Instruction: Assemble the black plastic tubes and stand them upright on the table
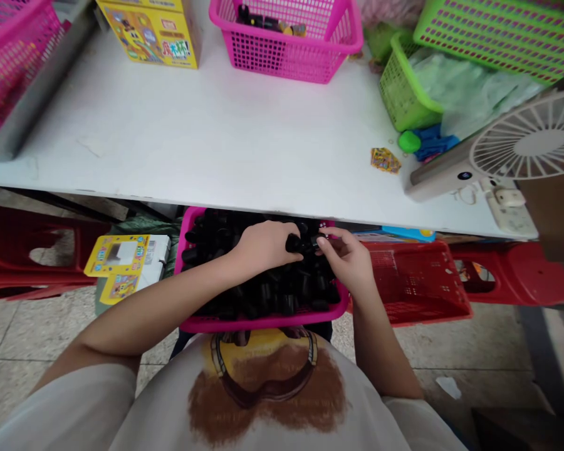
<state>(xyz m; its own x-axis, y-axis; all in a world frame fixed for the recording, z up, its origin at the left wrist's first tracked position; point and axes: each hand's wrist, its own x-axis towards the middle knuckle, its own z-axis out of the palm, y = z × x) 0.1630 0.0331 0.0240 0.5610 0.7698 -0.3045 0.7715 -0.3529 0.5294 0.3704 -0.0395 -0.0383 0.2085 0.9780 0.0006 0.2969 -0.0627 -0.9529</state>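
Left hand (269, 244) closed around a black cylinder (292, 243) at frame centre, right hand (352, 260) pinching a small black piece (316, 240) beside it, black parts (289, 304) filling the pink basket (263, 322) below, upper-left yellow box (153, 34) with Chinese lettering ending "杯!"

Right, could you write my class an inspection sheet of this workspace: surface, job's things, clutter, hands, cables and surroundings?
Surface: white table, faintly marked.
Job's things: black parts heaped in a pink basket between the table's near edge and the person.
Clutter: on the table, a yellow box, a second pink basket, green baskets, a patterned scrap and a fan.
Hands: left hand and right hand each hold a black part above the heap.
Cables: thin pale loop beside the socket block; cannot tell where it leads.
Surroundings: red crate, red stools, tiled floor with white litter.
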